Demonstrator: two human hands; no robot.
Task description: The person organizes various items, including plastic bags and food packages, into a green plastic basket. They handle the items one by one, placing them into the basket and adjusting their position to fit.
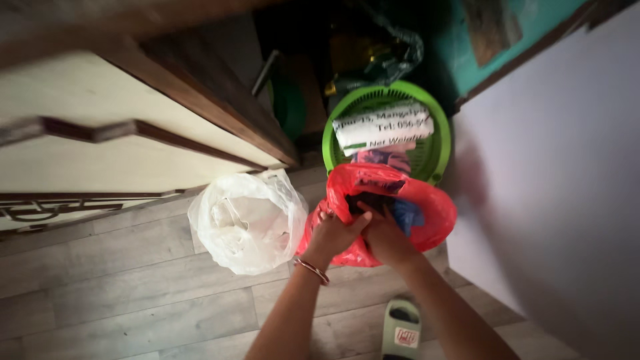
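Observation:
A red plastic bag [427,200] stands open on the wooden floor, with dark and blue items inside it. My left hand [331,233] grips the bag's near rim on the left side; a thin bangle is on that wrist. My right hand [385,235] is beside it, with fingers closed on the rim and reaching into the bag's mouth over a blue item [407,215]. To the left of the red bag, touching it, sits a white translucent plastic bag [248,220], open at the top.
A green plastic basket [437,150] behind the red bag holds a white printed sack [381,127]. A wooden cabinet [133,127] stands at the left and a pale wall [560,187] at the right. My sandalled foot [401,328] is at the bottom.

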